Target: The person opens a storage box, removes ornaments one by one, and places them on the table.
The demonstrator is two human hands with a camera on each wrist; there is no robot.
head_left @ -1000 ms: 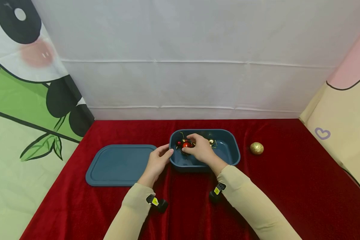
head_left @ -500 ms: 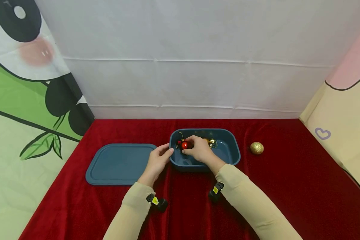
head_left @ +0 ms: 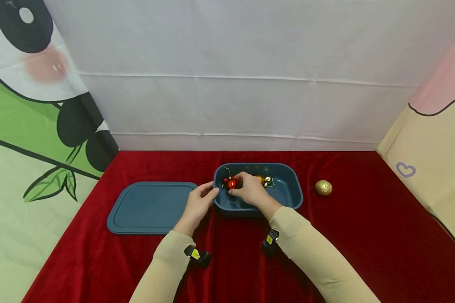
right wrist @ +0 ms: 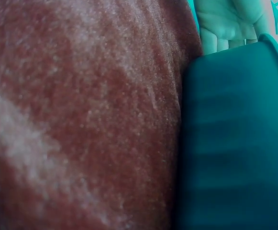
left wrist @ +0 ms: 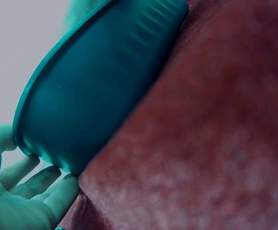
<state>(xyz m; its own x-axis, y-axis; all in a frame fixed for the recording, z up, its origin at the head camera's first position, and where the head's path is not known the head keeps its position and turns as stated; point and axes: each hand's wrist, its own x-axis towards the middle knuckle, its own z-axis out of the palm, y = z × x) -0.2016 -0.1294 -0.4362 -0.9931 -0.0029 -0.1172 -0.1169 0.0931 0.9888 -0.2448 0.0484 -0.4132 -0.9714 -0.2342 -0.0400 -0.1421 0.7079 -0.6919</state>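
In the head view, a deep blue box sits on the red cloth. My left hand holds its left end, thumb at the rim and fingers against the outer wall, as the left wrist view shows with the box. My right hand reaches inside, its thumb and fingers around a shiny red Christmas bauble; some fingers are hidden. Small red balls lie by the bauble. Gold ornaments lie right of my right hand. The right wrist view shows the box's outer side and my left palm.
A flat blue lid lies on the cloth left of the box. To the right rests a glittery gold ball. Behind the table hangs a white backdrop, with printed cloths at both sides.
My right hand has shifted slightly left inside the box, and the red bauble has moved left with it. More of the gold ornaments shows. My left hand has stayed at the box.
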